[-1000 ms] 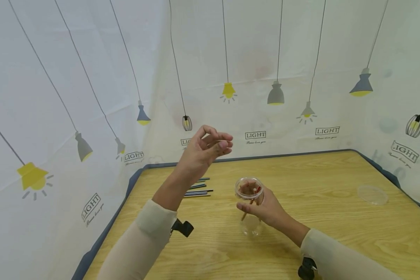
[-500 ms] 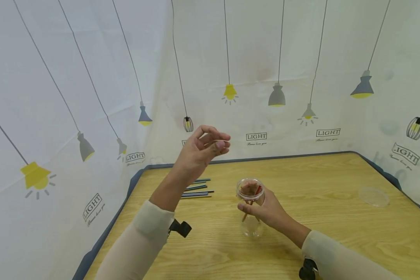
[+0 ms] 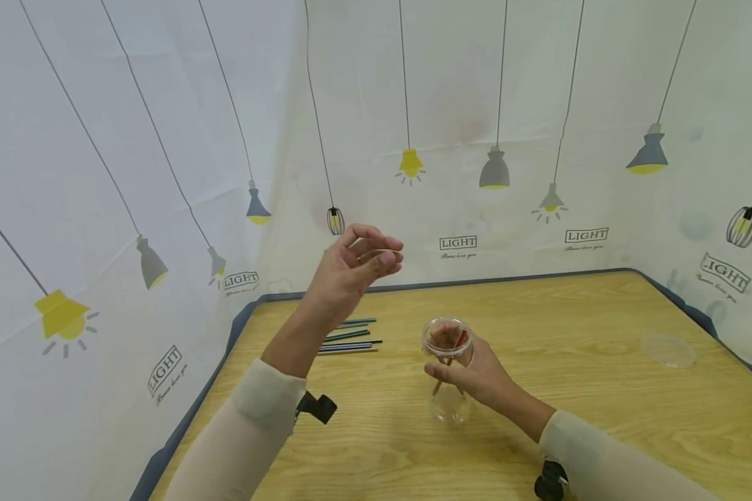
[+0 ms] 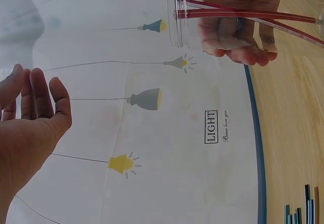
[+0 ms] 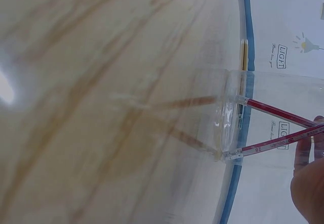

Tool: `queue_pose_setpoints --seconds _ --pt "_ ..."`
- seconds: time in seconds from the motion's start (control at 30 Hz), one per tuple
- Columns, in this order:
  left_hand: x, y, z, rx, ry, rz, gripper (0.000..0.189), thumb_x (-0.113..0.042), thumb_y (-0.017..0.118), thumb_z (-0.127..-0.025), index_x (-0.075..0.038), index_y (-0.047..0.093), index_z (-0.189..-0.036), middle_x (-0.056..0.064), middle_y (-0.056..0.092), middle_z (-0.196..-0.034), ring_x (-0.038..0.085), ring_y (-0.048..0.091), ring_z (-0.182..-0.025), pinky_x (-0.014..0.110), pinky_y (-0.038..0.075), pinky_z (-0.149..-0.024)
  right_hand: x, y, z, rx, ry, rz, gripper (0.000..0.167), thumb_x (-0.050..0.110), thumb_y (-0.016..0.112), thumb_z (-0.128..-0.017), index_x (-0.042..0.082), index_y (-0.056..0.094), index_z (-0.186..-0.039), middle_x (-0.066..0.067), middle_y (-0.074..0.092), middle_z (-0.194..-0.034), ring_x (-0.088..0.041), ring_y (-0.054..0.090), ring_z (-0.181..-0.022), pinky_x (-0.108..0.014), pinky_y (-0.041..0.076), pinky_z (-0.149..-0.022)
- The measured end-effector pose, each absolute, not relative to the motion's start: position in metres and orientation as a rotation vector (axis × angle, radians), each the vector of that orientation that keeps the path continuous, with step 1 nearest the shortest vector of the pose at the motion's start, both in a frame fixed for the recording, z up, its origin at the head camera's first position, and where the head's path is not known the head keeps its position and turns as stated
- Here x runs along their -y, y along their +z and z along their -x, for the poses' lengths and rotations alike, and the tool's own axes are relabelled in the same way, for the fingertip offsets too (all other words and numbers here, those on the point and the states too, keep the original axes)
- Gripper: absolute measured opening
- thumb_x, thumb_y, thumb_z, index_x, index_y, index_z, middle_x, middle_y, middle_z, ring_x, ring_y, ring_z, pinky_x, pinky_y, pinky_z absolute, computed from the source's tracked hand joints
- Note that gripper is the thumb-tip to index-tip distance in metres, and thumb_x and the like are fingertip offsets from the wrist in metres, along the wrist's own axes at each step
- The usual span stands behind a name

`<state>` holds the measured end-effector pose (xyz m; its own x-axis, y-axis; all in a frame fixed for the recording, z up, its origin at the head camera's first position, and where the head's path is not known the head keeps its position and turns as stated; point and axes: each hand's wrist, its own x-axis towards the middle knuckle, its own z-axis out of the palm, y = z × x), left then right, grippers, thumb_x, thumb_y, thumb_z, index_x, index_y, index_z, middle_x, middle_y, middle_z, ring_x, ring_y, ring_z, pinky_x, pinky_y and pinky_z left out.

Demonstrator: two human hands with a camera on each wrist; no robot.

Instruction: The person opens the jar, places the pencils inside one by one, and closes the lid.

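Note:
My right hand (image 3: pixel 485 376) grips a clear plastic jar (image 3: pixel 450 410) round its upper part, and the jar stands upright on the table. Two red pencils (image 5: pixel 276 143) lean crossed inside it; the right wrist view shows their lower ends at the jar's bottom. My left hand (image 3: pixel 358 264) is raised in the air, left of the jar and higher than its mouth. Its fingers are loosely bent, and nothing is seen between them in the left wrist view, where part of the hand (image 4: pixel 35 128) is cut off by the edge.
Several dark, blue and green pencils (image 3: pixel 351 346), with a tan one, lie on the wooden table (image 3: pixel 376 431) behind the left forearm. A clear round lid (image 3: pixel 667 350) lies at the right. A white sheet (image 3: pixel 363 104) printed with lamps surrounds the table.
My left hand has drifted slightly to the left, its fingers much the same. The right hand and the jar have stayed in place.

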<state>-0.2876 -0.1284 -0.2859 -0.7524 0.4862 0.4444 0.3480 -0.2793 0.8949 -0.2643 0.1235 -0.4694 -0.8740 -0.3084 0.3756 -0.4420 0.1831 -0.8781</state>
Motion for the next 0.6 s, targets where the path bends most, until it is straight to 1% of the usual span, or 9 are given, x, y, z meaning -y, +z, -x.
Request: queue_pose_setpoints --seconds 0.13,0.23,0.47,0.6 --pt "0.131 -0.286 0.289 -1.831 2.187 -1.076 0.028 0.008 0.057 -0.111 -0.018 0.059 -0.122 -0.003 0.076 -0.122 0.013 0.074 -0.117 0.033 0.061 -0.11 -0.124 -0.47 0.265 2.326 1.785 -0.744 0.061 0.023 0.087 -0.097 0.009 0.056 -0.148 -0.012 0.072 -0.136 -0.022 0.07 -0.125 -0.032 0.056 -0.105" --pt "0.133 -0.288 0.29 -1.854 2.172 -1.084 0.027 0.006 0.058 -0.111 -0.017 0.06 -0.124 -0.003 0.075 -0.123 0.014 0.073 -0.117 0.033 0.061 -0.11 -0.125 -0.47 0.265 2.327 1.784 -0.745 0.062 0.023 0.087 -0.097 0.009 0.056 -0.149 -0.012 0.072 -0.136 -0.022 0.07 -0.125 -0.031 0.057 -0.104" --pt "0.143 -0.295 0.295 -1.942 2.14 -1.056 0.031 0.008 0.057 -0.111 -0.017 0.064 -0.129 -0.002 0.074 -0.124 0.015 0.071 -0.121 0.033 0.06 -0.112 -0.125 -0.47 0.264 2.321 1.802 -0.735 0.06 0.02 0.087 -0.097 0.008 0.057 -0.148 -0.013 0.072 -0.136 -0.016 0.07 -0.123 -0.029 0.058 -0.103" --pt "0.148 -0.298 0.298 -2.031 2.098 -1.034 0.028 0.006 0.059 -0.111 -0.016 0.066 -0.127 -0.004 0.075 -0.124 0.014 0.072 -0.12 0.033 0.06 -0.112 -0.125 -0.47 0.263 2.317 1.816 -0.73 0.06 0.019 0.087 -0.097 0.006 0.057 -0.147 -0.014 0.072 -0.136 -0.012 0.07 -0.122 -0.027 0.057 -0.102"
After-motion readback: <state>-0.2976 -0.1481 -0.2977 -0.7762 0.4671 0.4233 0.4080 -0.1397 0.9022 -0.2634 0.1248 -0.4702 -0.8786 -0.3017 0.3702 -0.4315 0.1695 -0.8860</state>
